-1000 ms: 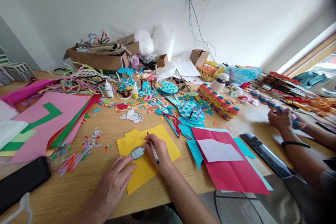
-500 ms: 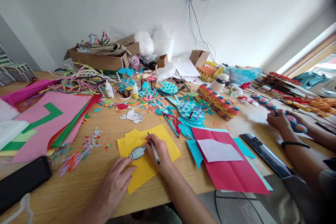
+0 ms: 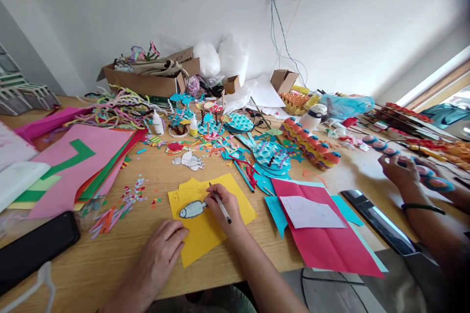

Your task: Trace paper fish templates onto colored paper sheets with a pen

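A sheet of yellow paper (image 3: 209, 242) lies on the wooden table in front of me. On it rests a pale paper fish cut-out (image 3: 193, 209) with dark outlines. Another fish outline is drawn on the yellow sheet, above the cut-out. My right hand (image 3: 224, 205) holds a pen (image 3: 221, 204) close to the cut-out's tail, its fingers closed around the barrel. Flat at the sheet's left edge lies my left hand (image 3: 165, 247), fingers stretched out, holding nothing. A white paper fish (image 3: 188, 160) lies beyond the yellow sheet.
Coloured paper sheets (image 3: 84, 156) and a black phone (image 3: 40, 249) lie at left. Paper scraps, glue bottles (image 3: 193, 126) and blue paper crafts (image 3: 271, 155) spread across the back. Red paper (image 3: 323, 249) is at right, beside another person's hands (image 3: 400, 171) holding an egg-carton strip.
My left hand has slid off the fish cut-out toward the sheet's edge. The pen tilts a little differently. The whole view has shifted slightly, and the other person's hands have moved.
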A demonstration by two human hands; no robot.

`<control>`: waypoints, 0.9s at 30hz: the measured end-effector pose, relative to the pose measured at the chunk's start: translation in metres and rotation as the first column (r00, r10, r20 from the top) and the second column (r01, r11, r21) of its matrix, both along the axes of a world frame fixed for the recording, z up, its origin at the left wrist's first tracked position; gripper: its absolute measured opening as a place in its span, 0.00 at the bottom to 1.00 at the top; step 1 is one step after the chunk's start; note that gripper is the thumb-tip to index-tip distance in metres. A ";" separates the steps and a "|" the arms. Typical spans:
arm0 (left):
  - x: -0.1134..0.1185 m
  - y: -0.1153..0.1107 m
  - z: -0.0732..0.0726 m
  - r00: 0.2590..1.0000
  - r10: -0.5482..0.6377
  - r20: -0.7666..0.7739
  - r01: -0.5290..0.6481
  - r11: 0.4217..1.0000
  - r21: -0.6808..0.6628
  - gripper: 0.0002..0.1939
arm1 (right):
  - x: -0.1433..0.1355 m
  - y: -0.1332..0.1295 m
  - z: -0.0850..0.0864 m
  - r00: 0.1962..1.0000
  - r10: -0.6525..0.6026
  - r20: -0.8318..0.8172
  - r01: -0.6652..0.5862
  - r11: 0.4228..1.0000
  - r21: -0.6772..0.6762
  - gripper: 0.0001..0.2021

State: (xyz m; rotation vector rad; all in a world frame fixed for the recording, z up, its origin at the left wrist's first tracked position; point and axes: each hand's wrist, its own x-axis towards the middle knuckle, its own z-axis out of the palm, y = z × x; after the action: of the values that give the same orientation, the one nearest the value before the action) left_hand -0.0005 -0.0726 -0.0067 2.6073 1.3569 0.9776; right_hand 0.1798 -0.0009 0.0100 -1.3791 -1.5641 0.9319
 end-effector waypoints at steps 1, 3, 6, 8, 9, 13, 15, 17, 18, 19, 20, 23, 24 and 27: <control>-0.001 0.000 -0.001 1.000 -0.003 -0.005 0.003 1.000 0.009 0.15 | -0.001 0.000 0.002 1.000 0.000 -0.010 0.000 1.000 -0.005 0.07; -0.002 0.000 -0.001 1.000 -0.009 -0.017 0.009 1.000 0.019 0.15 | -0.004 0.001 0.005 1.000 0.005 -0.006 -0.005 1.000 -0.003 0.07; -0.001 -0.001 0.002 1.000 -0.014 -0.028 0.015 1.000 0.013 0.15 | -0.008 0.003 0.008 0.998 0.025 0.055 -0.026 1.000 0.010 0.08; 0.000 -0.002 0.005 0.999 -0.005 -0.038 0.005 1.000 0.005 0.15 | -0.011 0.004 0.006 0.992 0.030 0.123 -0.033 0.999 0.019 0.08; 0.000 -0.003 0.006 0.999 0.006 -0.047 -0.006 1.000 0.006 0.15 | -0.011 0.004 0.004 0.987 0.028 0.156 -0.032 0.999 0.025 0.08; -0.002 -0.003 0.005 0.993 0.072 -0.097 -0.068 0.997 0.042 0.15 | -0.013 0.003 -0.006 0.964 0.007 0.265 -0.025 0.998 0.062 0.09; -0.003 -0.003 0.002 0.989 0.086 -0.118 -0.081 0.996 0.046 0.15 | -0.012 0.003 -0.009 0.955 0.000 0.297 -0.028 0.996 0.089 0.09; -0.004 -0.003 -0.001 0.987 0.089 -0.132 -0.086 0.996 0.029 0.15 | -0.012 0.002 -0.011 0.949 0.006 0.317 -0.042 0.993 0.108 0.10; -0.005 -0.003 -0.002 0.987 0.089 -0.135 -0.088 0.996 0.019 0.15 | -0.012 0.002 -0.011 0.946 0.013 0.324 -0.051 0.993 0.111 0.09; -0.005 -0.003 -0.003 0.987 0.092 -0.135 -0.091 0.996 0.011 0.14 | -0.013 0.002 -0.011 0.944 0.018 0.330 -0.058 0.992 0.112 0.09; -0.005 -0.003 -0.004 0.986 0.099 -0.132 -0.099 0.995 0.006 0.14 | -0.013 0.001 -0.010 0.942 0.019 0.335 -0.060 0.992 0.113 0.09; -0.006 -0.002 -0.005 0.984 0.139 -0.111 -0.139 0.990 0.003 0.15 | -0.014 -0.001 -0.009 0.936 0.010 0.353 -0.055 0.992 0.116 0.09; -0.007 -0.001 -0.006 0.983 0.149 -0.105 -0.150 0.989 0.002 0.15 | -0.014 -0.002 -0.009 0.934 0.008 0.357 -0.054 0.991 0.119 0.09; -0.010 0.001 -0.006 0.984 0.153 -0.093 -0.154 0.988 -0.011 0.15 | -0.015 -0.004 -0.008 0.931 0.009 0.364 -0.056 0.991 0.119 0.10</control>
State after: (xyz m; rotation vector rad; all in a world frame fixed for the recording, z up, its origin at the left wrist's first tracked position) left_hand -0.0104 -0.0717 -0.0125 2.5964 1.6015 0.8664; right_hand 0.1650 -0.0052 0.0018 -1.4974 -1.8920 0.6030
